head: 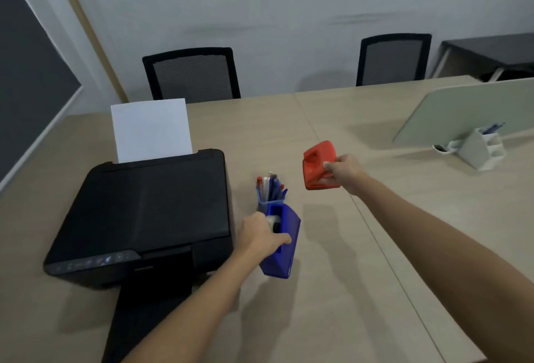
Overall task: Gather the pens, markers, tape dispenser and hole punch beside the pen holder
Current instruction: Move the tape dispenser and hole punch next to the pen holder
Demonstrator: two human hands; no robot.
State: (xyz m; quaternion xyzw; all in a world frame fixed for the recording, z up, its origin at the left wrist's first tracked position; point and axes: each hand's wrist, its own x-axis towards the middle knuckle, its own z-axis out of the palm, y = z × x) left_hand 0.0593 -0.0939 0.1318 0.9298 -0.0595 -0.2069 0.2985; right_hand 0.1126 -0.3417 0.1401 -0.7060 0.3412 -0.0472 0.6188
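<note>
A blue pen holder point(267, 206) full of pens and markers point(271, 186) stands on the desk just right of the printer. My left hand point(258, 234) grips a blue tape dispenser point(284, 242), tilted and lifted just in front of the holder. My right hand point(344, 172) holds a red hole punch point(318, 164) above the desk, to the right of and slightly behind the holder. The lower part of the holder is hidden by the dispenser.
A black printer point(144, 218) with a white sheet point(150, 128) fills the left of the desk. A white organiser point(481, 149) and a pale divider panel point(468, 108) stand at the far right. Two black chairs point(192, 73) sit behind the desk.
</note>
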